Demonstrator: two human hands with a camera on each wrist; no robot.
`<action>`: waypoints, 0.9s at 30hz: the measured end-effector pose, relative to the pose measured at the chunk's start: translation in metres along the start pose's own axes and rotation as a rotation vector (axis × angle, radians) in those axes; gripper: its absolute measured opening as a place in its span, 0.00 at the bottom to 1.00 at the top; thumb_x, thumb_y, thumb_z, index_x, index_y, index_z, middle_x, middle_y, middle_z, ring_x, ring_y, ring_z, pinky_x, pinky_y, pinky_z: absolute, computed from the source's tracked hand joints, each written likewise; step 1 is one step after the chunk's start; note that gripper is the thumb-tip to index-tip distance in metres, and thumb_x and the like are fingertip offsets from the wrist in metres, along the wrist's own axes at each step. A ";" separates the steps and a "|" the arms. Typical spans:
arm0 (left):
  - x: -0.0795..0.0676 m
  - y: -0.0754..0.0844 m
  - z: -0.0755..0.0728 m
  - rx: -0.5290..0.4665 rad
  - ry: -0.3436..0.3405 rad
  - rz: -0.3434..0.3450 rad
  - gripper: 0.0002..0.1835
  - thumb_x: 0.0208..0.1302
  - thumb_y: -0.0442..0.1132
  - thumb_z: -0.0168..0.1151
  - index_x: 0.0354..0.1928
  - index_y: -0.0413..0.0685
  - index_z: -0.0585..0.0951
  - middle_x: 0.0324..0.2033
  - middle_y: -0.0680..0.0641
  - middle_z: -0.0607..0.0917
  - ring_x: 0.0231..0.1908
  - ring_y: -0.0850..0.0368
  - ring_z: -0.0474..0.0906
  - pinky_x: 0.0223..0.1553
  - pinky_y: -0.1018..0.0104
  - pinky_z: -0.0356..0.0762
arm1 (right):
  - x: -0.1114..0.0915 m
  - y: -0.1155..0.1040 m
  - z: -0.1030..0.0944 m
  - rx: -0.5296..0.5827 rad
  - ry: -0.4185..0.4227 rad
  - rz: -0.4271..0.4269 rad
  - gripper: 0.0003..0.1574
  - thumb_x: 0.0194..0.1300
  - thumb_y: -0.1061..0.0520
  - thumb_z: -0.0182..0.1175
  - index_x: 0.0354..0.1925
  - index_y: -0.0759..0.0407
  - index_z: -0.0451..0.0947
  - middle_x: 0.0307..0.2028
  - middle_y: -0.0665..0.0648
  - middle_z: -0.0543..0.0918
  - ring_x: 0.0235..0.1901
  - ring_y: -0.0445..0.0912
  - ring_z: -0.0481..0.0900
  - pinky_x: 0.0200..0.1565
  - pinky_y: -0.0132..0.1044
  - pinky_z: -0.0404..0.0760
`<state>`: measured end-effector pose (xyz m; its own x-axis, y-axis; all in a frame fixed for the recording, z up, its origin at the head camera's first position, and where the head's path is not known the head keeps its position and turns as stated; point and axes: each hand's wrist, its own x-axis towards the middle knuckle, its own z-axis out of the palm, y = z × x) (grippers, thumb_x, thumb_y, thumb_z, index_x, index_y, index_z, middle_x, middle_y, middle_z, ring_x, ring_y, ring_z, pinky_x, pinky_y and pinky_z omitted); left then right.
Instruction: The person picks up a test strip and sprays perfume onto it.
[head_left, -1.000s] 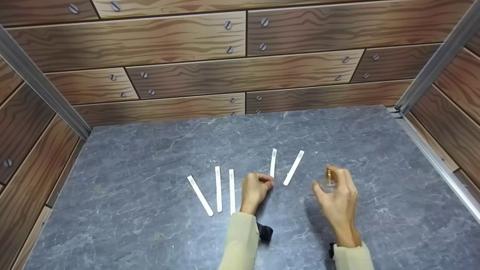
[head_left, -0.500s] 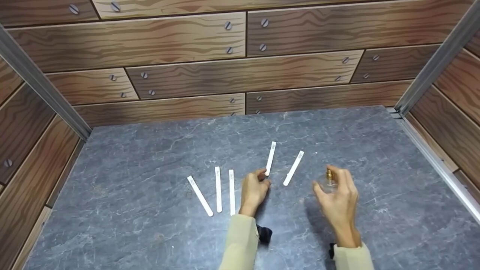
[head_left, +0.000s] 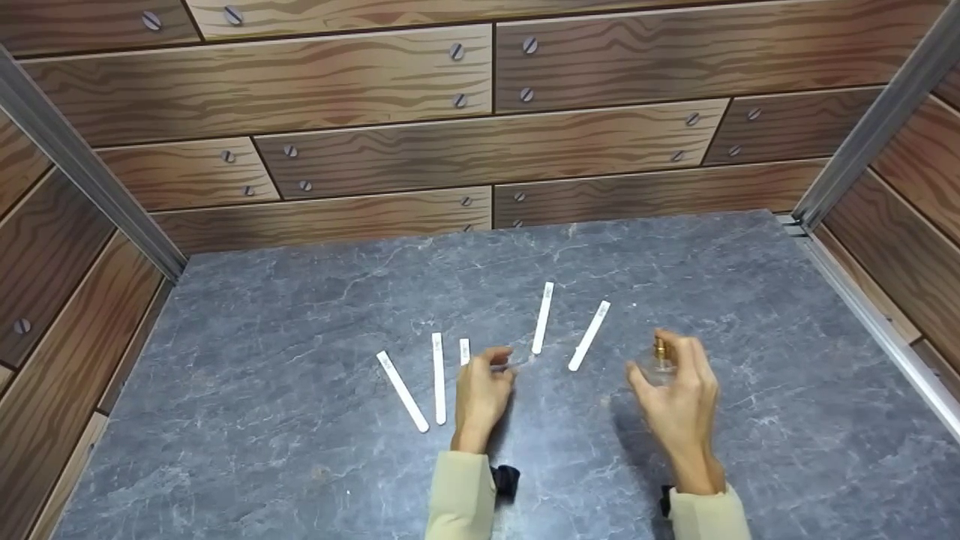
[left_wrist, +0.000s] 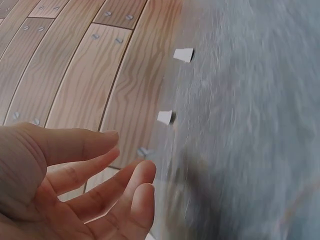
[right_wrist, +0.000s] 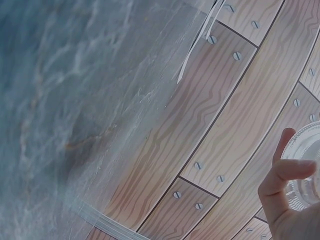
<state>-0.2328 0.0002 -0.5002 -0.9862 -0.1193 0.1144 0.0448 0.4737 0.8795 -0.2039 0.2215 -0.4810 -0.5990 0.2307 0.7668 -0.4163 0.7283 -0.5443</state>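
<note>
My right hand [head_left: 679, 405] grips a small clear glass perfume bottle [head_left: 661, 364] with a gold neck, held up over the table's right half. In the right wrist view the ridged glass base [right_wrist: 299, 140] faces the camera, with fingers curled round it. My left hand [head_left: 480, 394] holds nothing; its fingers are loosely bent, thumb apart from them, as the left wrist view also shows. It covers the lower part of a white paper strip [head_left: 465, 349] in the head view. To its right lies another printed strip [head_left: 543, 319], tilted slightly, beside a slanted strip [head_left: 589, 336].
Left of my left hand lie a slanted white strip [head_left: 403, 391] and a nearly straight one [head_left: 439, 379]. The grey marbled tabletop [head_left: 300, 300] meets wood-patterned walls [head_left: 375, 161] at the back and sides. A metal rail [head_left: 885, 330] runs along the right edge.
My left hand pushed one strip away from me, let go of it, then drew left and nearer, over another strip. My right hand with the perfume bottle has stayed in place.
</note>
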 end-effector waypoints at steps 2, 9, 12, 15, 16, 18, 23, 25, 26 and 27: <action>-0.002 -0.002 -0.004 0.011 0.017 -0.002 0.15 0.56 0.26 0.70 0.48 0.38 0.87 0.41 0.42 0.89 0.37 0.51 0.88 0.41 0.61 0.84 | 0.000 0.000 0.000 -0.002 -0.002 0.004 0.33 0.37 0.75 0.76 0.46 0.69 0.78 0.34 0.63 0.80 0.31 0.54 0.79 0.38 0.39 0.76; -0.008 -0.011 -0.018 0.039 0.107 0.038 0.16 0.53 0.23 0.69 0.45 0.37 0.87 0.40 0.41 0.88 0.28 0.59 0.83 0.33 0.62 0.81 | 0.000 0.000 0.001 0.011 -0.006 -0.010 0.33 0.37 0.76 0.76 0.46 0.70 0.77 0.34 0.64 0.81 0.30 0.54 0.79 0.39 0.30 0.74; -0.010 -0.014 -0.023 0.051 0.135 0.042 0.16 0.52 0.23 0.69 0.45 0.37 0.87 0.40 0.40 0.88 0.26 0.60 0.81 0.31 0.61 0.81 | 0.000 0.001 0.001 0.020 -0.009 -0.021 0.33 0.37 0.76 0.76 0.46 0.71 0.77 0.33 0.64 0.80 0.30 0.55 0.79 0.39 0.24 0.72; -0.013 -0.016 -0.028 0.057 0.153 0.043 0.16 0.52 0.23 0.70 0.45 0.36 0.87 0.40 0.39 0.88 0.26 0.59 0.80 0.32 0.59 0.80 | 0.000 0.001 0.001 0.019 -0.010 -0.026 0.33 0.36 0.76 0.76 0.45 0.71 0.77 0.33 0.65 0.80 0.30 0.54 0.78 0.39 0.22 0.71; -0.013 -0.017 -0.029 0.055 0.156 0.039 0.16 0.52 0.22 0.70 0.46 0.35 0.87 0.40 0.39 0.88 0.27 0.59 0.81 0.33 0.58 0.81 | 0.000 0.001 0.001 0.017 -0.011 -0.027 0.34 0.36 0.76 0.76 0.45 0.71 0.77 0.33 0.65 0.80 0.30 0.54 0.78 0.39 0.22 0.71; -0.015 -0.018 -0.031 0.054 0.163 0.040 0.17 0.52 0.22 0.69 0.46 0.35 0.87 0.40 0.38 0.88 0.28 0.57 0.80 0.33 0.57 0.80 | 0.000 0.001 0.001 0.014 -0.010 -0.026 0.34 0.36 0.76 0.76 0.45 0.71 0.77 0.33 0.65 0.80 0.30 0.54 0.78 0.39 0.22 0.71; -0.017 -0.019 -0.035 0.054 0.182 0.049 0.18 0.50 0.20 0.70 0.45 0.35 0.87 0.38 0.38 0.87 0.27 0.58 0.80 0.31 0.59 0.80 | 0.000 0.001 0.001 0.012 -0.009 -0.022 0.34 0.35 0.77 0.76 0.45 0.70 0.77 0.33 0.65 0.80 0.29 0.55 0.78 0.39 0.23 0.72; -0.019 -0.020 -0.037 0.048 0.185 0.046 0.18 0.50 0.20 0.70 0.45 0.35 0.86 0.38 0.38 0.87 0.27 0.58 0.79 0.30 0.60 0.80 | -0.001 0.001 0.001 0.013 -0.009 -0.023 0.34 0.35 0.76 0.76 0.45 0.70 0.77 0.33 0.65 0.80 0.30 0.54 0.78 0.38 0.25 0.72; -0.019 -0.021 -0.037 0.043 0.185 0.041 0.18 0.50 0.20 0.71 0.45 0.35 0.86 0.38 0.38 0.87 0.27 0.58 0.79 0.30 0.61 0.80 | -0.001 0.001 0.002 0.015 -0.009 -0.024 0.34 0.36 0.76 0.76 0.46 0.70 0.77 0.33 0.65 0.80 0.30 0.54 0.77 0.38 0.27 0.72; -0.019 -0.022 -0.037 0.038 0.186 0.037 0.18 0.49 0.20 0.71 0.45 0.34 0.86 0.38 0.38 0.87 0.27 0.58 0.79 0.30 0.61 0.80 | 0.000 0.001 0.002 0.016 -0.010 -0.026 0.34 0.36 0.76 0.76 0.46 0.70 0.77 0.33 0.64 0.80 0.30 0.54 0.77 0.38 0.27 0.72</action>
<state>-0.2088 -0.0404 -0.5047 -0.9373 -0.2592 0.2329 0.0706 0.5133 0.8553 -0.2052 0.2211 -0.4826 -0.5946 0.2056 0.7773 -0.4428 0.7232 -0.5300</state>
